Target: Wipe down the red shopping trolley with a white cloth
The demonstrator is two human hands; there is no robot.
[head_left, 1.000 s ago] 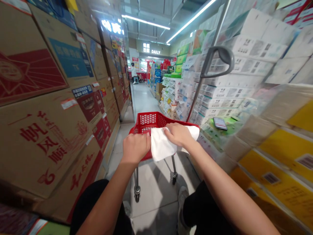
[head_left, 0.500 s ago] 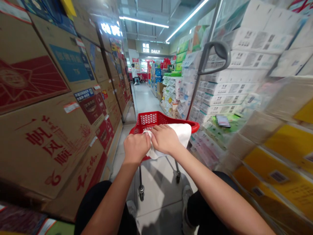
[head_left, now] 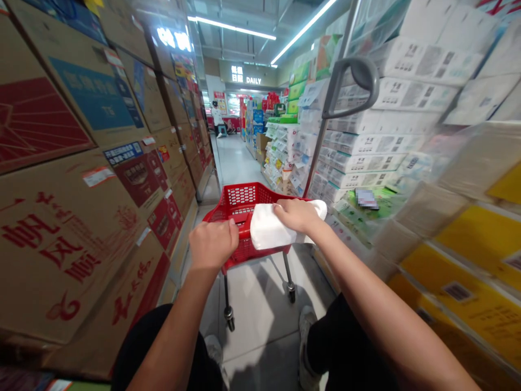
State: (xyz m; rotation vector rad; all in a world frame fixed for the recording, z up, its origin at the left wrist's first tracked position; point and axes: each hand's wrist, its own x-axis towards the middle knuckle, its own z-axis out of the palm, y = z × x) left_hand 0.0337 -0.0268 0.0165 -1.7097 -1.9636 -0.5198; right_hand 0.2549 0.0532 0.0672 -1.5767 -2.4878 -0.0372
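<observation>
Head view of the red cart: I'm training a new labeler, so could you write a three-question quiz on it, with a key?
1. Multiple choice: what is directly under the right hand?
a) a cardboard box
b) a white cloth
c) the gray looped grip
2. True or false: a stretch of red handle shows between the left hand and the cloth.
3. Fill in: the Latin letters on the lit sign down the aisle spell ____.

Key: 1 b; 2 true; 3 DAILY.
</observation>
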